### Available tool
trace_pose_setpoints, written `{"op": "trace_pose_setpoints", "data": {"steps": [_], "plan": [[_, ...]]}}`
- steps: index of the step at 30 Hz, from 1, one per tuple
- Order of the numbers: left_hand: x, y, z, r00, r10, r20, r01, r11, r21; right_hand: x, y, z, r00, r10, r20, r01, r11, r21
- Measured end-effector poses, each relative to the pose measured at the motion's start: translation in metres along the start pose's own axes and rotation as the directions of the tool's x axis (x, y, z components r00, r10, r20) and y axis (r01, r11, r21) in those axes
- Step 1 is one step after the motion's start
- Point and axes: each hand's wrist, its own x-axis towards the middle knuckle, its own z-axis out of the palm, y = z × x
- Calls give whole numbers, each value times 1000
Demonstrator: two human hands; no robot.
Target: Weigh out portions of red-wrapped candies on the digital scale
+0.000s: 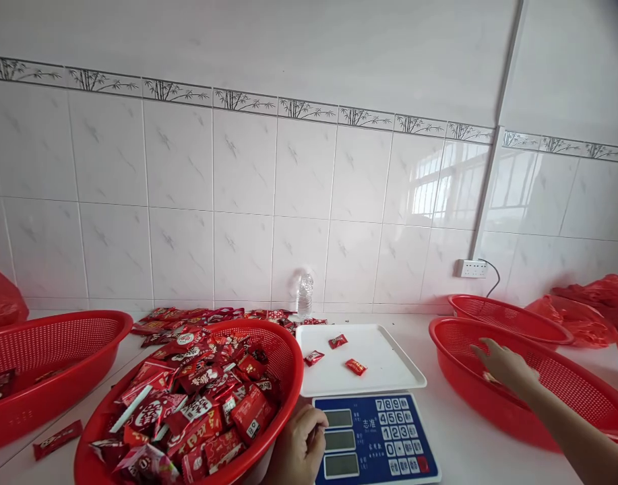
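My left hand (pixel 298 441) is closed in a loose fist between a heaped red basket (pixel 288 404) and a blue-and-white digital scale (pixel 374 438). Whatever its fingers may hold is hidden. Many red candy packets (pixel 202 411) fill that basket. On the scale's white tray (pixel 389 357) lie three small candies: one (pixel 337 341) at the back, one (pixel 313 358) at left, one (pixel 356 367) in front. My right hand (pixel 508 367) reaches into a red oval basket (pixel 490 411) on the right, fingers apart; its underside is partly hidden.
Another red basket (pixel 86 330) with a few packets stands at left, a loose packet (pixel 58 440) beside it. More packets (pixel 187 316) lie along the wall near a clear bottle (pixel 305 294). Behind my right hand are another basket (pixel 511 310) and red plastic bags (pixel 574 320).
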Motion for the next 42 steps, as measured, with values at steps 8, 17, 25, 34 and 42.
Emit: {"op": "trace_pose_setpoints", "data": {"steps": [8,17,25,34,42], "plan": [[0,4,-1,999,-35,17,35,999,6,-87,-189,31,798,-472,375,379,877,296],[-1,8,-2,1000,-24,-7,23,991,-130,-113,-286,76,553,-523,649,440,844,305],[-4,10,-1,1000,-9,14,11,987,-160,-126,-311,71,306,-824,476,651,546,527],[-3,11,-3,999,-45,5,46,992,-121,-130,-298,62,445,-806,391,691,587,423],[-2,12,-6,1000,-28,7,28,996,-88,-70,-220,29,738,-612,284,552,790,268]]}}
